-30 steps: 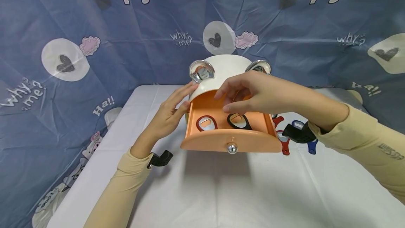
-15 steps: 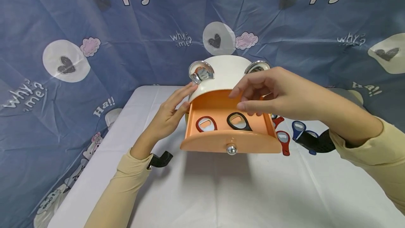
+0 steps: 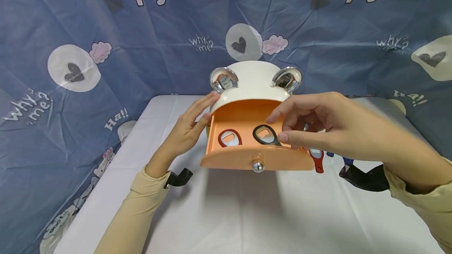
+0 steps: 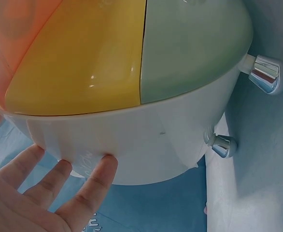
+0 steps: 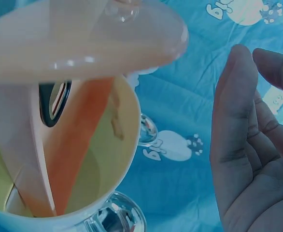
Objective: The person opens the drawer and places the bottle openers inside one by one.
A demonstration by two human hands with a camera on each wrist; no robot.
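Observation:
My left hand (image 3: 183,130) rests its fingers against the side of a small white cabinet (image 3: 252,79); in the left wrist view, straight fingertips touch the white shell. The cabinet's orange drawer (image 3: 226,159) is pulled out. Inside it lie a red-rimmed bottle opener (image 3: 230,138) and a black-rimmed bottle opener (image 3: 266,135). My right hand (image 3: 328,124) hovers over the drawer's right side, fingers loosely bent. The right wrist view shows nothing in that hand (image 5: 257,140); its thumb and fingers are apart from the drawer.
A red bottle opener (image 3: 318,161) lies on the white table right of the drawer, with blue ones (image 3: 347,161) mostly hidden behind my right hand. Yellow (image 4: 83,72) and green (image 4: 194,48) drawer fronts show in the left wrist view. A printed blue cloth (image 3: 176,62) hangs behind.
My right hand has moved right and nearer from above the black bottle opener, uncovering it and the cabinet's right chrome knob. The left hand and both openers in the drawer have stayed put.

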